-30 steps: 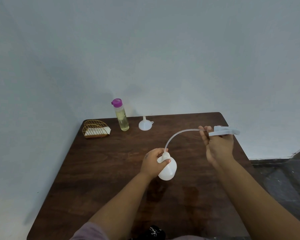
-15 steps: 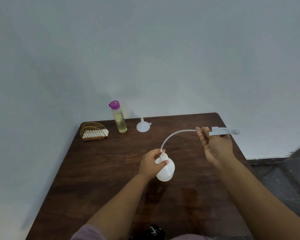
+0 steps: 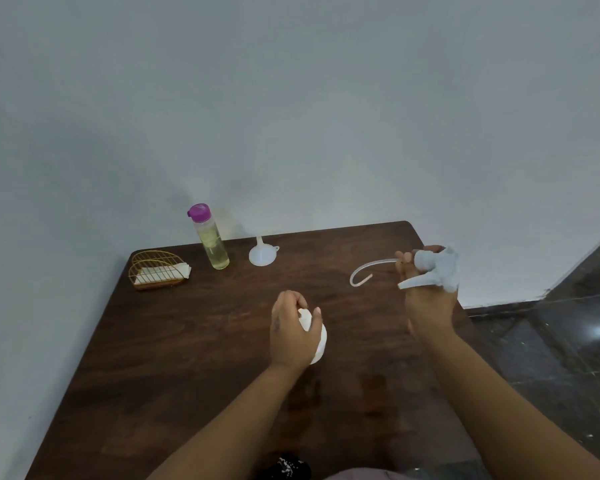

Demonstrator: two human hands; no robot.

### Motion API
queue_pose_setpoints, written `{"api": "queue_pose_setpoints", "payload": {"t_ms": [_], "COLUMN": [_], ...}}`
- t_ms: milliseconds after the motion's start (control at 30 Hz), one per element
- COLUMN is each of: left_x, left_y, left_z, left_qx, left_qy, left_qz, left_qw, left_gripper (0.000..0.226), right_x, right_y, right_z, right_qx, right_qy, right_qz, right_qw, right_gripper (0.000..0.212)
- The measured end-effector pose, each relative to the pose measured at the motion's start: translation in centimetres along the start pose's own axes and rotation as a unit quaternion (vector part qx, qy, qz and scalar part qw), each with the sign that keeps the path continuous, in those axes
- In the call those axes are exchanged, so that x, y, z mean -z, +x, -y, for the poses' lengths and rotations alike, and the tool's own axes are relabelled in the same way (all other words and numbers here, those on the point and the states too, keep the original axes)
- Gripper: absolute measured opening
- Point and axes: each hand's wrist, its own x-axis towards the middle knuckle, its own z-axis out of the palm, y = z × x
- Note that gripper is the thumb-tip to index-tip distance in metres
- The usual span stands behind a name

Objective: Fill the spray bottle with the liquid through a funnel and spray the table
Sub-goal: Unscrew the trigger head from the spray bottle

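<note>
Since the earlier frame the dip tube (image 3: 361,273) had come fully out of the spray bottle (image 3: 317,336) and curled free above the worktop (image 3: 187,358). Left hand (image 3: 290,336) gripped the bottle's neck mid-worktop, open wood all round. Right hand (image 3: 426,299) held the spray head (image 3: 437,268), fingers curled round it, near the right edge. Along the far edge stood the funnel (image 3: 262,254), liquid bottle (image 3: 210,239) and wire basket (image 3: 156,270).

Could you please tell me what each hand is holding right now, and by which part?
The left hand grips the white spray bottle around its neck and shoulder. The right hand holds the removed spray head by its body, with the dip tube hanging free.
</note>
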Motion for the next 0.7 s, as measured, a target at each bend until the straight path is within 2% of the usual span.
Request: {"api": "queue_pose_setpoints", "payload": {"t_ms": [67, 100, 167, 267, 333, 467, 600, 700], "left_x": [-1.1, -1.8, -3.0, -4.4, -4.9, -5.4, -6.2, -6.8], "left_y": [-1.1, -1.5, -2.2, -2.1, -1.9, -1.7, -1.5, -1.5], "left_z": [-1.4, -2.2, -3.9, -5.2, -5.5, -5.1, -4.2, -3.2], "left_qx": [0.035, 0.085, 0.219, 0.360, 0.380, 0.344, 0.335, 0.335], "left_qy": [-0.080, -0.132, -0.233, -0.344, -0.378, -0.364, -0.341, -0.319], "left_qz": [0.081, 0.145, 0.260, 0.302, 0.308, 0.330, 0.336, 0.340], "left_qw": [0.993, 0.977, 0.911, 0.813, 0.786, 0.800, 0.811, 0.819], "left_gripper": [0.022, 0.019, 0.020, 0.040, 0.043, 0.028, 0.017, 0.014], "right_x": [0.0, 0.0, -0.3, -0.4, -0.3, 0.3, 2.1, 4.0], "right_y": [0.3, 0.5, 0.9, 0.9, 1.1, 1.8, 2.3, 3.2], "right_z": [-1.6, -2.4, -3.6, -5.6, -6.9, -8.3, -9.2, -9.5], "right_qx": [0.054, 0.086, 0.140, 0.210, 0.229, 0.183, 0.215, 0.156], "right_qy": [0.029, 0.023, -0.024, -0.061, -0.082, -0.121, -0.122, -0.104], "right_qz": [0.018, 0.036, 0.076, 0.106, 0.114, 0.158, 0.210, 0.250], "right_qw": [0.998, 0.995, 0.987, 0.970, 0.963, 0.963, 0.946, 0.950], "right_gripper": [0.054, 0.056, 0.052, 0.053, 0.049, 0.030, 0.039, 0.038]}}
